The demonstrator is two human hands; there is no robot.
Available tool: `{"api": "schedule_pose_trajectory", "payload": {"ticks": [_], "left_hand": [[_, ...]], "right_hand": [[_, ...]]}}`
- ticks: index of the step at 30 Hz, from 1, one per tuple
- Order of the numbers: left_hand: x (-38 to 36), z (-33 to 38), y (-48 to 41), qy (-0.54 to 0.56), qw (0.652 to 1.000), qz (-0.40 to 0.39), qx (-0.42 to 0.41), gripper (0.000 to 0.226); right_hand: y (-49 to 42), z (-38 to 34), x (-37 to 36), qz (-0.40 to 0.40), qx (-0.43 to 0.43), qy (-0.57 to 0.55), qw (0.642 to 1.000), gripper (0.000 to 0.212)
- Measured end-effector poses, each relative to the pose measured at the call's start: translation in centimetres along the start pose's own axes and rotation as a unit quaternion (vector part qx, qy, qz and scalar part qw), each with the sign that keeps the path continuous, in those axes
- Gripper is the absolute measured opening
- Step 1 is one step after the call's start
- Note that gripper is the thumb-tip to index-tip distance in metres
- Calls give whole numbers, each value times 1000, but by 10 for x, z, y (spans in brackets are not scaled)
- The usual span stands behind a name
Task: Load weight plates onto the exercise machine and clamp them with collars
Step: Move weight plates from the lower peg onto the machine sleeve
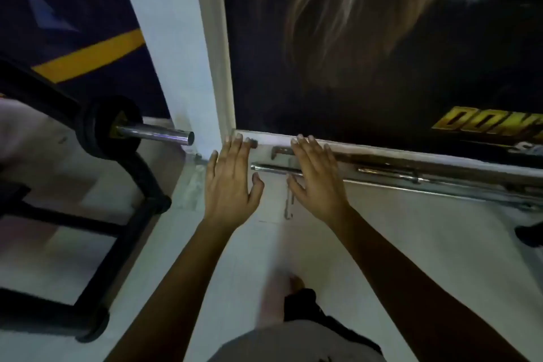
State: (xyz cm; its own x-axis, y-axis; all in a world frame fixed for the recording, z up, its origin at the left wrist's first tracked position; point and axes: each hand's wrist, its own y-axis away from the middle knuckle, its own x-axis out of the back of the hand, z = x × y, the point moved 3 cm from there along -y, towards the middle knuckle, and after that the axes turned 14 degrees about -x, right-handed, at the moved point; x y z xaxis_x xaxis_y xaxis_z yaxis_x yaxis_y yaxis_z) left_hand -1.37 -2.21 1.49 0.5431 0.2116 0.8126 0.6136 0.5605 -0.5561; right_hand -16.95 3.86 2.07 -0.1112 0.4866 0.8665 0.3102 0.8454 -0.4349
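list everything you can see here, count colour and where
weight plates: seemingly two, black, on the sleeve, left
sleeve: one, chrome, sticking out past the plates towards the pillar
machine frame: one, black, on the floor, left
pillar: one, white, centre left
banner: one, dark blue with a yellow stripe, upper left
poster: one, dark with gold lettering, upper right
bars: number unclear, chrome, on the floor along the wall
floor: white
shorts: grey, bottom centre
left hand: fingers straight, reaching towards the wall base
right hand: fingers straight, over the bars' left end
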Motion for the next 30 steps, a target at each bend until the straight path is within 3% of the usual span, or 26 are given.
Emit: {"api": "schedule_pose_trajectory", "payload": {"ticks": [7,12,21,30], "left_hand": [[-40,-58,-76,-39,988,-3,151,61],[-54,-110,-93,-71,965,5,252,62],[-70,-268,-97,-109,909,42,400,64],[-61,-411,-83,-110,811,92,568,68]], "right_hand": [[-136,18,-73,-100,95,-67,988,60],[-203,-9,-134,-161,177,-128,962,61],[-317,-139,-262,-238,300,-197,902,58],[-399,-286,-346,-371,366,-211,827,57]]}}
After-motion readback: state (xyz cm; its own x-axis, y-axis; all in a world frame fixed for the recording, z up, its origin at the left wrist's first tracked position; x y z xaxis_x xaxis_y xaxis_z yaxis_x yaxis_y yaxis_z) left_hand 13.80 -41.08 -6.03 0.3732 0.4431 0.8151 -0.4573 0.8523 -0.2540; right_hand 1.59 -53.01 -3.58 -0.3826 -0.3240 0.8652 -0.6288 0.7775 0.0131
